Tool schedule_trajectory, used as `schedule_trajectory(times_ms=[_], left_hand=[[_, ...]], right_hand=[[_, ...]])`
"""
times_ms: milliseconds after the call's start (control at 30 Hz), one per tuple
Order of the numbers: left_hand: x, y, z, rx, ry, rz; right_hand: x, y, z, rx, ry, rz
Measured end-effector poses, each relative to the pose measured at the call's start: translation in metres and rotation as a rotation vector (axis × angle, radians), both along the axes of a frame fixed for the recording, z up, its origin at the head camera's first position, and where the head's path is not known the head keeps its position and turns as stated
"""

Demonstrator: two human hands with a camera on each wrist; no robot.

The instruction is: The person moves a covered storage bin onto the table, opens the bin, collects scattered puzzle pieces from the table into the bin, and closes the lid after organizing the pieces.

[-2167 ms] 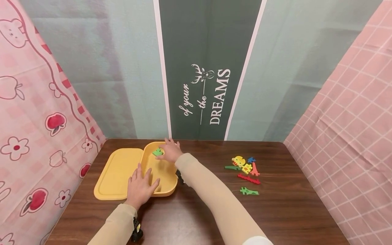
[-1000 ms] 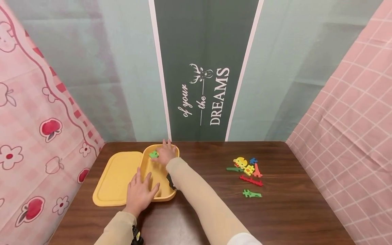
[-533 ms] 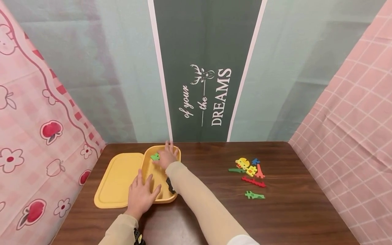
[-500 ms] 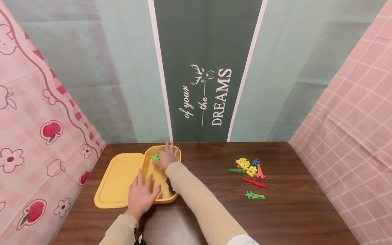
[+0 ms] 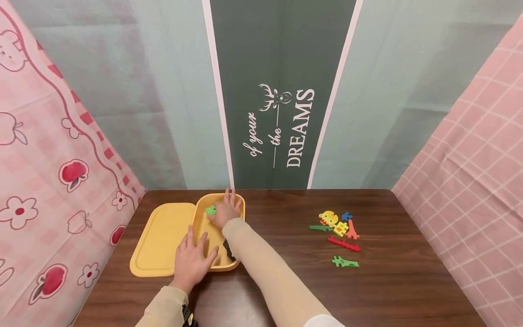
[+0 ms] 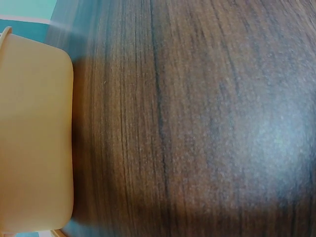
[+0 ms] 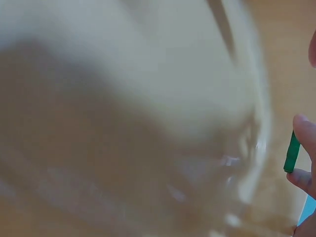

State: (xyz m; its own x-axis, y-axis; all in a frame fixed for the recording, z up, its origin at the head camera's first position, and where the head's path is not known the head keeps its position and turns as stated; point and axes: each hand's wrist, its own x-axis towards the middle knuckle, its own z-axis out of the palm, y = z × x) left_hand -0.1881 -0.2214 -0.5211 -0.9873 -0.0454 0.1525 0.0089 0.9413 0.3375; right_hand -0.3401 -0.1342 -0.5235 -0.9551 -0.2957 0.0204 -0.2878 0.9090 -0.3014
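Note:
Inside the far part of the yellow box, my right hand pinches a small green puzzle piece. In the right wrist view the thumb and a finger hold the green piece at its two ends. My left hand rests over the box's near left rim, fingers spread, with nothing in its grip. The left wrist view shows only the box's outer wall and the wooden table.
The yellow lid lies flat left of the box. To the right are several puzzle pieces: a yellow animal head, a yellow piece, a blue one, a coral one, a red strip, a dark green one and a green one.
Compared with 2.2 s ago, my right hand sits slightly further left and lower in the box, the green piece still pinched. My left hand stays at the rim. The view shifts slightly.

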Motion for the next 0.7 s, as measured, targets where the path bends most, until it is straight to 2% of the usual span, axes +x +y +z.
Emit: schedule_trajectory(times_ms=[200,367,500,700], left_hand=[[0.0004,0.0004,0.0006,-0.003,0.014,0.001],[0.0016,0.0026,-0.0002,-0.004,0.043,0.003],[0.0022,0.0039,-0.0009,-0.009,0.060,0.003],[0.0005,0.0024,0.0001,-0.013,0.031,0.001]], right_hand=[[0.0016,-0.0023,-0.0028,0.010,-0.016,-0.007],[0.0015,-0.0034,-0.0097,0.037,0.007,-0.021],[0.0035,-0.0035,-0.0091,0.074,0.033,-0.036],[0.0036,-0.0034,-0.0036,0.073,-0.002,-0.034]])
